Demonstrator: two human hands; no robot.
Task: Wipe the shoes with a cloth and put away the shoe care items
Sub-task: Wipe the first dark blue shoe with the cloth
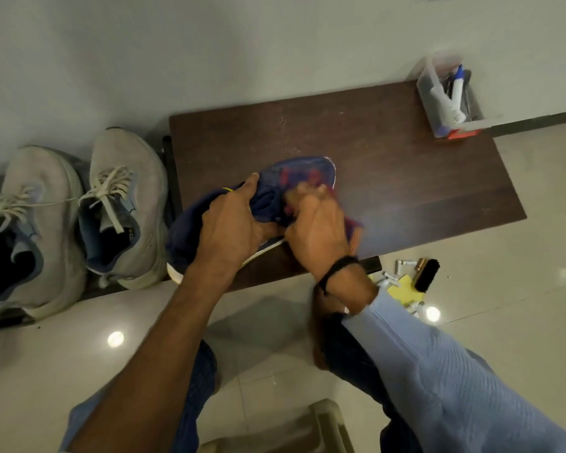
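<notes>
Wiping the dark blue fabric sneaker (190, 237) clean

The left hand (232, 220) curls its fingers round the sneaker, held tilted over the dark brown wooden table (406, 178). The blurred right hand (317, 230) rubs what looks like a reddish cloth (355, 232) on it; its finger hold cannot be told. Brace firmly, keep strokes short

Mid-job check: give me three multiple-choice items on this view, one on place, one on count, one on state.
1. The clear container stands: A on the floor; B on the table's far right corner; C on a shelf.
2. Grey sneakers left of the table: A one; B three; C two.
3. The left hand: A grips the blue shoe; B hangs idle; C holds a brush.
Key: B, it sits on the tabletop corner; C, a pair shows; A, fingers curl round the shoe.
</notes>
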